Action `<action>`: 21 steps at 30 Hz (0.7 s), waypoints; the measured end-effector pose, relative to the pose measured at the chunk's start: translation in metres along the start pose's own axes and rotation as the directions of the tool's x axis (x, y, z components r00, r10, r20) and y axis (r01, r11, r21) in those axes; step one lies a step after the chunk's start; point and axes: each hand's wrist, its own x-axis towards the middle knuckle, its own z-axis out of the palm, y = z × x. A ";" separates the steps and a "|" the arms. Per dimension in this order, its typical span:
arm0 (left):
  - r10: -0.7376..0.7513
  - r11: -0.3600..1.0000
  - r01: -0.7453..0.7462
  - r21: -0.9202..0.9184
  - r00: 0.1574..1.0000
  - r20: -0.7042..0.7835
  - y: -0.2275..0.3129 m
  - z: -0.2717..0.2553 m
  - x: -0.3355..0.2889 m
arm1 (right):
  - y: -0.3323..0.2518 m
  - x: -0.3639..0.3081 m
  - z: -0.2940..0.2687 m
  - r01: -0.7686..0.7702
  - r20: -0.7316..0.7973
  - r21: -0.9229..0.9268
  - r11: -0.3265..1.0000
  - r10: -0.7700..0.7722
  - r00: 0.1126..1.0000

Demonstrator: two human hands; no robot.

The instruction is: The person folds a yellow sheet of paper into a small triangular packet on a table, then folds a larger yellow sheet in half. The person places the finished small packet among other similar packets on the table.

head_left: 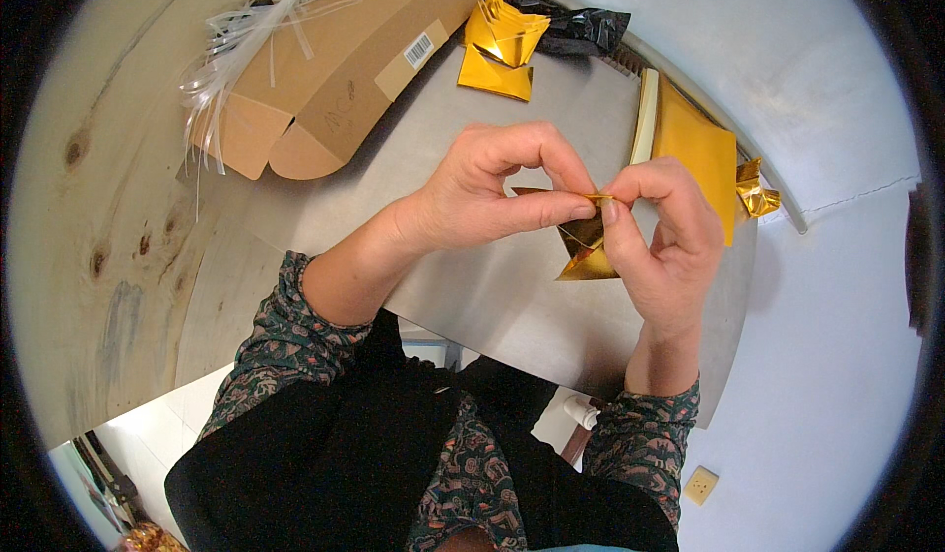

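A piece of shiny gold foil paper (pixel 588 260), partly folded with pointed corners, is held above the grey tabletop (pixel 472 301). My left hand (pixel 492 183) pinches its upper edge between thumb and forefinger. Right beside it, my right hand (pixel 669 227) pinches the same edge, thumb and forefinger meeting there. The two hands' fingertips nearly touch. Part of the paper is hidden behind my left thumb and my right hand.
A cardboard box (pixel 354 70) with clear plastic strips (pixel 261 45) on it stands at the left. Folded gold pieces (pixel 497 75) lie at the back by a black plastic bag (pixel 586 32). At the right are a gold paper stack (pixel 694 153), a crumpled gold piece (pixel 756 193) and the wall (pixel 837 286).
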 end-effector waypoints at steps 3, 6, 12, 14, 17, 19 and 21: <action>-0.014 1.000 0.014 -0.015 1.000 -0.001 0.000 0.002 0.000 | -0.001 -0.001 -0.001 0.021 0.006 -0.042 0.999 -0.020 1.000; -0.016 1.000 0.016 -0.010 1.000 -0.001 -0.001 0.004 -0.001 | -0.001 -0.002 -0.003 0.030 0.002 -0.048 0.998 -0.030 1.000; -0.239 0.957 0.213 -0.198 0.964 -0.114 -0.003 0.006 -0.003 | 0.010 0.000 0.004 -0.177 -0.023 0.057 0.983 0.178 0.984; -0.287 0.927 0.226 -0.300 0.941 -0.179 -0.006 0.004 -0.001 | 0.013 0.001 0.003 -0.293 -0.004 0.155 0.943 0.297 0.955; -0.312 0.923 0.226 -0.311 0.913 -0.263 -0.011 0.002 0.003 | 0.018 0.002 -0.004 -0.404 0.090 0.160 0.901 0.394 0.915; -0.339 0.926 0.263 -0.270 0.895 -0.292 -0.012 0.002 0.003 | 0.024 0.004 -0.009 -0.416 0.181 0.070 0.907 0.399 0.899; -0.372 0.921 0.303 -0.246 0.870 -0.322 -0.011 0.001 0.004 | 0.030 0.004 -0.012 -0.445 0.216 0.115 0.888 0.415 0.884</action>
